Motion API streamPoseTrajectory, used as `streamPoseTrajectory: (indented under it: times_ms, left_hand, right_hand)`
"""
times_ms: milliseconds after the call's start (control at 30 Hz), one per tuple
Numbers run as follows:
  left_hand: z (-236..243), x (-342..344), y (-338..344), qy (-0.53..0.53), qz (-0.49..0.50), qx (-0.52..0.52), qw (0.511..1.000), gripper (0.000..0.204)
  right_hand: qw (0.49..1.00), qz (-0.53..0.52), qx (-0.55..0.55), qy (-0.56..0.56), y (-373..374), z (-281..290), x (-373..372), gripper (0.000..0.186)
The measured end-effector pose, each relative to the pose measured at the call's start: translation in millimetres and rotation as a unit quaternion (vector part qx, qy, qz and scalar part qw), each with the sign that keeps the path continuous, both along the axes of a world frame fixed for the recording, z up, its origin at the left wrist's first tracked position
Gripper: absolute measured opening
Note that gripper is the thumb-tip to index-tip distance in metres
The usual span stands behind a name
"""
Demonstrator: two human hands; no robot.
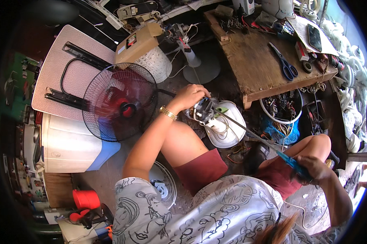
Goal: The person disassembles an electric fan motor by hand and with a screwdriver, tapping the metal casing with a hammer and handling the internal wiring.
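My left hand is curled over the back of a fan motor with bare wires and a small green part beside it. My right hand is wrapped round the blue handle of a long screwdriver. Its thin metal shaft slants up and left, and the tip ends near the motor. Below the motor is a white fan base with loose cable on it. To the left, joined to the motor, a black wire fan guard encloses red, see-through blades.
A wooden table at the right bears scissors and a phone. Beneath it stand a white-rimmed container of parts and a blue bag. A folding table, a cardboard box and a red bucket lie leftward.
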State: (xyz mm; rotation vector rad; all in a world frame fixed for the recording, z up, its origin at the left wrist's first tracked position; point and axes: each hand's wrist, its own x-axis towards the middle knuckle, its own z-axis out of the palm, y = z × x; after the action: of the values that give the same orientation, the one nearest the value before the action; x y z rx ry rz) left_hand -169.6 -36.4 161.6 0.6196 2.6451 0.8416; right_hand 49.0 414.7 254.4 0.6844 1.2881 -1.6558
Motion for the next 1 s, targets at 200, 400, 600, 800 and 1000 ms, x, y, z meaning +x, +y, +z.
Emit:
streamPoseTrajectory:
  times_ms: [200, 400, 600, 800, 1000]
  left_hand:
    - [0.5, -7.6, 5.9, -0.010, 0.004, 0.007, 1.000, 0.033]
    - [13.7, -19.3, 20.1, -0.113, 0.001, 0.013, 0.993, 0.034]
    - [17.8, -33.4, 30.7, -0.118, -0.047, -0.100, 0.987, 0.054]
    - [27.1, -39.7, 38.4, -0.166, -0.052, -0.204, 0.963, 0.058]
    - [6.6, -49.7, 34.3, -0.152, -0.122, -0.049, 0.980, 0.051]
  right_hand:
    - [0.560, 0.261, 0.476, 0.626, -15.6, -4.6, -5.7, 0.022]
    - [0.793, 0.199, 0.387, 0.427, -15.0, -12.4, -16.7, 0.020]
    - [0.664, 0.244, 0.502, 0.498, -31.0, -22.9, -27.6, 0.016]
    - [0.771, 0.336, 0.419, 0.343, -32.3, -22.8, -48.4, 0.024]
    - [0.687, 0.231, 0.452, 0.520, -42.4, -45.4, -46.1, 0.018]
